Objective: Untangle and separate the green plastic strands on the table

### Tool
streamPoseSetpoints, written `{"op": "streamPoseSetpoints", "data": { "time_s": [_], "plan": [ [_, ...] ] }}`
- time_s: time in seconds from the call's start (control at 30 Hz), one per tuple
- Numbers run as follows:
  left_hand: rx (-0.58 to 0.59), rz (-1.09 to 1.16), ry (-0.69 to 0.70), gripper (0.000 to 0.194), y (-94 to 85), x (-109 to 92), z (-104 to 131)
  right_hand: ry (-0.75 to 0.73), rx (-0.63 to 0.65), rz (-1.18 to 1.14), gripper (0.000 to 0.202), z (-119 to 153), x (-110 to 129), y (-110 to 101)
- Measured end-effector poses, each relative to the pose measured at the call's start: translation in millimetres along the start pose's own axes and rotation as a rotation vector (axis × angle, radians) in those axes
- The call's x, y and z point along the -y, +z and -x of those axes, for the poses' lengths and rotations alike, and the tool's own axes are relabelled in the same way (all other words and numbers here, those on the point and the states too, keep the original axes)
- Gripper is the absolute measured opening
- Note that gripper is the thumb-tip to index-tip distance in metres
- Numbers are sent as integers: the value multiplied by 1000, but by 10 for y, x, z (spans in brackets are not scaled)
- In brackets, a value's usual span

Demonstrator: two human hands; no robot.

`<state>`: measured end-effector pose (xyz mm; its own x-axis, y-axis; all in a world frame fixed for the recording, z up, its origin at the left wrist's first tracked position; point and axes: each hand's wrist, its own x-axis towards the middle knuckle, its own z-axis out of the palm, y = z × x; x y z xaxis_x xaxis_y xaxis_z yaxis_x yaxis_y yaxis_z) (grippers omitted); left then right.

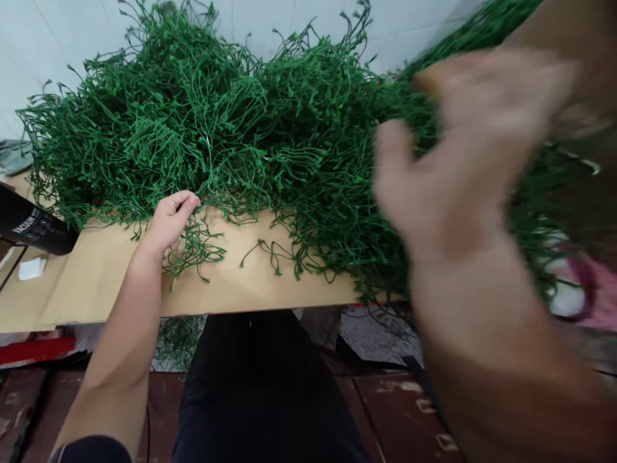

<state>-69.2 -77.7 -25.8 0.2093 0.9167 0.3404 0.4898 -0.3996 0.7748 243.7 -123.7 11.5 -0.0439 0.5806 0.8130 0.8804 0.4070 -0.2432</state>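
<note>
A large heap of green plastic stems [231,122] lies across a brown cardboard sheet [96,270]. My left hand [168,218] rests on the cardboard at the heap's front edge, its fingers curled around a small bunch of green stems [195,247]. My right hand [463,148] is raised close to the camera at the right. It is blurred, its fingers are spread, and nothing shows in it. It hides part of the heap behind it.
A black cylinder with white lettering [33,225] lies at the left edge, with a small white block [31,268] beside it. Pink and white items [588,292] sit at the right. My dark-clothed lap [260,386] is below the cardboard's front edge.
</note>
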Motion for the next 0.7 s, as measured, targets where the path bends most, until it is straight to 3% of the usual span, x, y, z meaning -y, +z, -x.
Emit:
{"op": "streamPoseSetpoints", "data": {
  "time_s": [0.13, 0.23, 0.37, 0.7],
  "plan": [
    [113, 142, -53, 43, 22, -67, 29, -41, 238, -302, 59, 146, 721, 691],
    [191, 217, -109, 49, 26, -78, 53, 53, 407, -579, 53, 100, 957, 999],
    [176, 271, -152, 46, 14, -56, 44, 160, 576, -691, 22, 33, 989, 1006],
    [153, 240, -178, 41, 39, -47, 45, 391, 463, -784, 11, 97, 877, 921]
  ]
}}
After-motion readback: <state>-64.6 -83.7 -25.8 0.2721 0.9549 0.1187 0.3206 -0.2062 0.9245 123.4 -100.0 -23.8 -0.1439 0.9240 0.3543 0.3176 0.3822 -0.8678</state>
